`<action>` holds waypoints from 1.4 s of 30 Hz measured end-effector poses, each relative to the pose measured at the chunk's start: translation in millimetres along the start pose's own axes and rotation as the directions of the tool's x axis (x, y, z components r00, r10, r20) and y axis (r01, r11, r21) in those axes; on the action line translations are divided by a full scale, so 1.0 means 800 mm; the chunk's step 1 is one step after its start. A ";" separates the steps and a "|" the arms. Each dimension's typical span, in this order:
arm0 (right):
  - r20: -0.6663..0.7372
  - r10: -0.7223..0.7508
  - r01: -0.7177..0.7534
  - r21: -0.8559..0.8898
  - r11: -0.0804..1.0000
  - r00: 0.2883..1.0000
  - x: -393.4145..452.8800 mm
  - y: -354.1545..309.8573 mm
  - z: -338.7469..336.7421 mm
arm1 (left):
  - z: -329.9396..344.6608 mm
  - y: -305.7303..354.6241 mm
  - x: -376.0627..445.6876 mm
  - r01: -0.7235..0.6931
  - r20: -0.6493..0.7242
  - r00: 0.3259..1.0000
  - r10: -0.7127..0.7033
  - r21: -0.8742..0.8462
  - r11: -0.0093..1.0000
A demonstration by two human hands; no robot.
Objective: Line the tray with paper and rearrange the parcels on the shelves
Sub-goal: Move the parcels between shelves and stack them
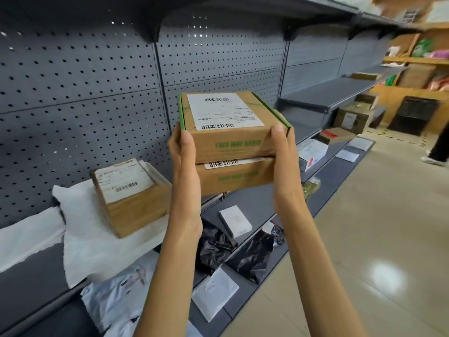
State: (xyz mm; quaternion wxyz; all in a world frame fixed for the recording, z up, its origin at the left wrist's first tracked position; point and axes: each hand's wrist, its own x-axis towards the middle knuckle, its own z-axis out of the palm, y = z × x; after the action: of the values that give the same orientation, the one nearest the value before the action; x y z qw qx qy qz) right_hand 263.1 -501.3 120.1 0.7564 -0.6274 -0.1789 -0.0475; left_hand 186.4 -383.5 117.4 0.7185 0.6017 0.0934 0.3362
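Note:
I hold two stacked cardboard parcels in the air in front of the shelves. The upper parcel [226, 127] has green edges and a white label on top; the lower parcel [233, 177] sits directly under it. My left hand [185, 161] grips the stack's left side and my right hand [283, 161] grips its right side. Further left, white paper [97, 239] lines the grey shelf [31, 276], and another labelled cardboard parcel [131, 195] rests on that paper.
The bottom shelf [328, 203] below holds black plastic bags [216, 249], white and grey mailers [215, 291] and a small white box [235, 221]. More boxes [336, 135] lie further right. A person's leg [439, 147] stands on the tiled floor at right.

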 end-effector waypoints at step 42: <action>0.263 0.007 -0.024 0.062 0.998 0.965 0.581 0.194 -0.159 | 0.367 -0.209 0.393 0.083 -0.375 0.927 0.022 0.262 0.961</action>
State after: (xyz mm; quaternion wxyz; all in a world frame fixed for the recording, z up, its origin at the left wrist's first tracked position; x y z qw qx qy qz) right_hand 768.6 -521.0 109.8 0.7462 -0.6049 -0.2741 0.0476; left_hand 644.3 -440.4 123.4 0.6026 0.6181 0.2839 0.4173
